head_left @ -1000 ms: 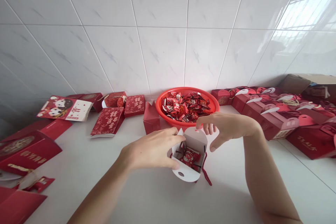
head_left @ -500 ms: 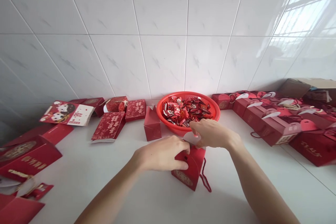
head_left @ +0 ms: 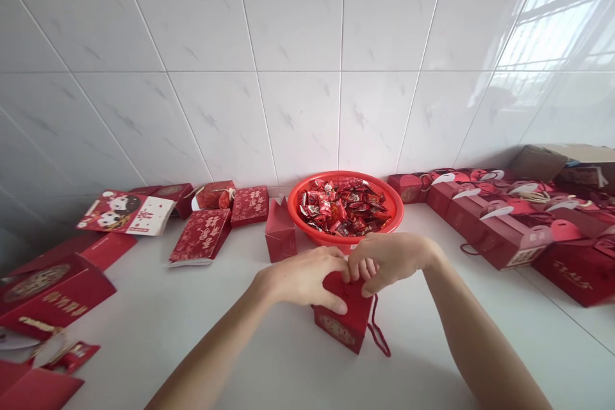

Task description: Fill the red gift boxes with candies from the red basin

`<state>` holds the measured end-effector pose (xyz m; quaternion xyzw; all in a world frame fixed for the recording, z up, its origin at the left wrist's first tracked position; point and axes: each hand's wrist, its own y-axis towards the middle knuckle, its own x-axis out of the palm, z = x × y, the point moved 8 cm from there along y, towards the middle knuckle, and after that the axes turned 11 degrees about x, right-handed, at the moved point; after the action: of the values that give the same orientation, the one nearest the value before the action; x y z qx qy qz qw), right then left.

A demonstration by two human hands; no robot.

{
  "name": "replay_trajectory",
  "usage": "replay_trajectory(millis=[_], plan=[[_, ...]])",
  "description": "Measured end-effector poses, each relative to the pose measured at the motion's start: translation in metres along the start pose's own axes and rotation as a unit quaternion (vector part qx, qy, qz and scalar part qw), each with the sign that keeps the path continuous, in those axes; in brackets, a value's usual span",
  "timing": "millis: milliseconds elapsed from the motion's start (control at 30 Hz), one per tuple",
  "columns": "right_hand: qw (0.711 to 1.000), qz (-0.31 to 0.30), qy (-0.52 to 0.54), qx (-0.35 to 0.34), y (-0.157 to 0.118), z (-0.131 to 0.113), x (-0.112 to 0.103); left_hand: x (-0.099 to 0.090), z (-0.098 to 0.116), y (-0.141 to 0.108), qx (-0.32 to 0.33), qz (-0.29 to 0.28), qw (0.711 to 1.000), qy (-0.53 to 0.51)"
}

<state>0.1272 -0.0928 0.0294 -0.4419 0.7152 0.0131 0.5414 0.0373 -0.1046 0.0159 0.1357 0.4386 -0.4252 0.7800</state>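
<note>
A small red gift box [head_left: 338,329] with a gold round emblem stands upright on the white table before me. From its right side hangs a dark red cord handle [head_left: 379,333]. My left hand [head_left: 310,278] is closed around the left side of the box top, its thumb on the near face. At the top edge my right hand [head_left: 384,262] has its fingers bent down against the box, pressing the top panel beside my left fingertips. Part of the lid is hidden under the fingers. Just behind stands a red plastic basket [head_left: 296,224] heaped with wrapped candies [head_left: 346,205].
Rows of red handled boxes [head_left: 500,237] fill the right side. A brown carton [head_left: 542,155] sits in the far right corner. On the left lie red boxes [head_left: 62,288], a panda-print card [head_left: 120,211] and patterned packets [head_left: 202,234]. A tiled wall [head_left: 298,115] rises behind.
My right hand has moved down and nearer onto the box top, close to my left fingers. The pale flap that stood up behind the box no longer shows. My left hand keeps its hold.
</note>
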Motion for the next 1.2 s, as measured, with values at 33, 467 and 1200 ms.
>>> replay_trajectory(millis=[33, 467, 1200], plan=[[1.0, 0.01, -0.002, 0.012, -0.002, 0.004, -0.002, 0.002, -0.002, 0.0, -0.01, -0.015, 1.0, -0.003], [0.988, 0.023, -0.057, 0.144, 0.014, 0.029, 0.004, 0.0, -0.02, -0.015, -0.157, -0.014, 0.987, 0.034], [0.994, -0.075, 0.044, -0.06, 0.053, 0.03, 0.029, -0.013, -0.024, -0.028, -0.185, 0.032, 0.981, 0.041]])
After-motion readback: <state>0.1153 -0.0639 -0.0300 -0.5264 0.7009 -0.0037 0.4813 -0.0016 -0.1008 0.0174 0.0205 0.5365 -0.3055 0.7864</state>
